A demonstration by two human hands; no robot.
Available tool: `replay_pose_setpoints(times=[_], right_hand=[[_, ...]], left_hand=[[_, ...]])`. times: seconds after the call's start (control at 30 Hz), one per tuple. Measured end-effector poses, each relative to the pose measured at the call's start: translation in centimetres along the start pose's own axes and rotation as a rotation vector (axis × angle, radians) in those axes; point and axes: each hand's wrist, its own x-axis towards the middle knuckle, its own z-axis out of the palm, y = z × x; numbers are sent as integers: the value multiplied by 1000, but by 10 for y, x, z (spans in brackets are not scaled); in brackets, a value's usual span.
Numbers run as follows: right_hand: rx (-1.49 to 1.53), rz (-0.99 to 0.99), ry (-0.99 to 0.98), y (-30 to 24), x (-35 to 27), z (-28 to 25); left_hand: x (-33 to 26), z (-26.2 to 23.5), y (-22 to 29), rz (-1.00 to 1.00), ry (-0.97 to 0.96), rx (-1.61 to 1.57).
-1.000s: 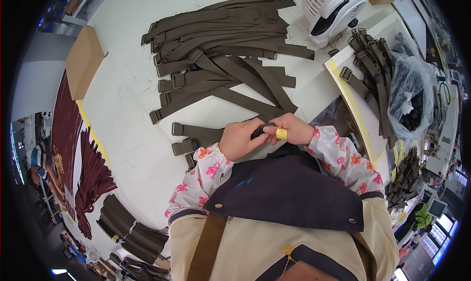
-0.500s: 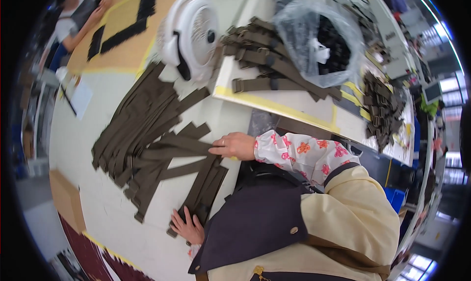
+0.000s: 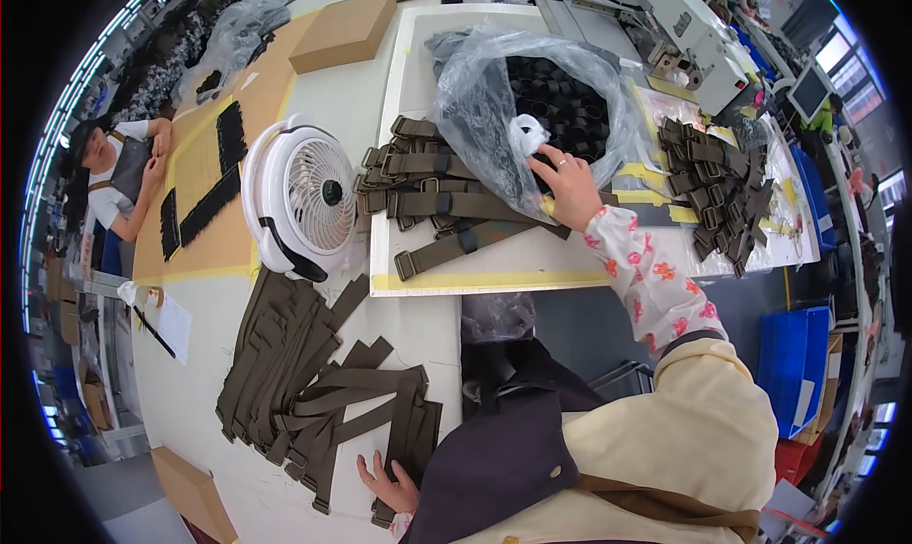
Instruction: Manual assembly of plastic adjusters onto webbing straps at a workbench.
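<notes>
My right hand (image 3: pixel 573 190) is at the near edge of a clear plastic bag (image 3: pixel 480 116), its thumb and fingers apart. Black loops (image 3: pixel 560 93) fill the bag, and a crumpled white piece (image 3: pixel 527 133) sits by my fingertips. Beside that hand, olive webbing straps with metal buckles (image 3: pixel 446 202) lie in a pile. Low on the left table, my left hand (image 3: pixel 391 487) rests with spread fingers at the lower end of some olive straps (image 3: pixel 410 430). A larger bundle of olive straps (image 3: pixel 275 363) fans out farther left.
A white fan (image 3: pixel 304 192) stands between the strap bundle and the raised white board (image 3: pixel 513 276). More buckled straps (image 3: pixel 712 183) lie right of the bag, near a sewing machine (image 3: pixel 684 31). Another person (image 3: pixel 123 178) sits at far left. Cardboard boxes (image 3: pixel 342 33) and blue bins (image 3: pixel 793 363) are around.
My right hand has left the straps on the left table and moved up and right to the bag. My left hand stays by the straps. The view has shifted.
</notes>
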Motion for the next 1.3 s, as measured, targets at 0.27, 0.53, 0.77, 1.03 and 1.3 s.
replay_pose_setpoints(times=[0.27, 0.53, 0.77, 1.03, 1.3], right_hand=[[21, 72, 191, -67, 61, 45], [5, 110, 121, -65, 54, 48], [244, -14, 352, -107, 107, 31], [656, 187, 340, -65, 100, 18], [-75, 548, 39, 49, 124, 41]], left_hand=[[9, 15, -9, 90, -27, -29], [-7, 30, -26, 58, 20, -24], [0, 63, -84, 35, -49, -23], [-2, 55, -92, -7, -97, -46], [1, 48, -50, -128, -119, -147]])
